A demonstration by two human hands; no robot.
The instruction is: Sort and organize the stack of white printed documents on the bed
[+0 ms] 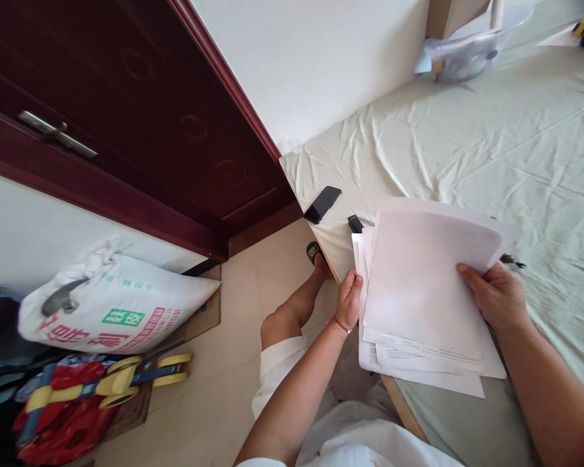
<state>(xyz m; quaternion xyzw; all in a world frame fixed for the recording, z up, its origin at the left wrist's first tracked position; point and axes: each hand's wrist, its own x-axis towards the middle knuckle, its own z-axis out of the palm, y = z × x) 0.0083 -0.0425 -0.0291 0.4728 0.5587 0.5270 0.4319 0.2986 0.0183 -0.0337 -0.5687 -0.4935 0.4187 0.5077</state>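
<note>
A loose stack of white paper sheets [418,279] is held up between my two hands above the cloth-covered surface. My left hand [350,298], with a red band at the wrist, grips the stack's left edge. On the other side, my right hand [499,295] is closed on the upper right part, its thumb lying on the top sheet. That top sheet looks blank, and lines of print show on sheets lower down. The sheets are uneven, with corners sticking out at the bottom. Just beyond the stack's upper left corner lies a small black object [355,224].
A black phone [323,204] lies near the edge of the pale cloth [491,143]. A clear plastic container [467,58] stands at the back beside a cardboard box. Left are a dark red door [126,97], a white printed sack [121,298] and a yellow-blue wheeled toy [121,379] on the floor.
</note>
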